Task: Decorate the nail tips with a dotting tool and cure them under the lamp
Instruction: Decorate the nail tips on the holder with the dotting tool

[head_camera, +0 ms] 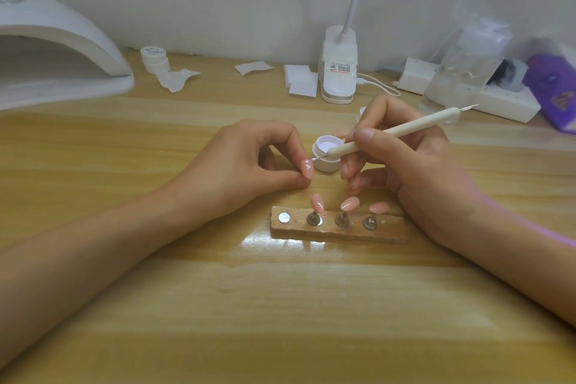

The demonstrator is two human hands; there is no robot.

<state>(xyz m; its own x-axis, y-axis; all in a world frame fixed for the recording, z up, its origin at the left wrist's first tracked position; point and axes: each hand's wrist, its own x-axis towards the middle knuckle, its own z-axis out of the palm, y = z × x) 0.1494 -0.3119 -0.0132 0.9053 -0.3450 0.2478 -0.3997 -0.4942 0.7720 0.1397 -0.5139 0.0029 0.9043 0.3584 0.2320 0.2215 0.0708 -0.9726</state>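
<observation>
Pinching a glossy pink almond-shaped nail tip [307, 169] between thumb and forefinger of the left hand [246, 162]; gripping a cream pen-like dotting tool [392, 132] in curled fingers of the right hand [414, 159]. Touch lightly, lift straight up, brace both wrists. Tool point just beside the tip's upper end; white arched curing lamp [62, 50] well apart, far left.
</observation>
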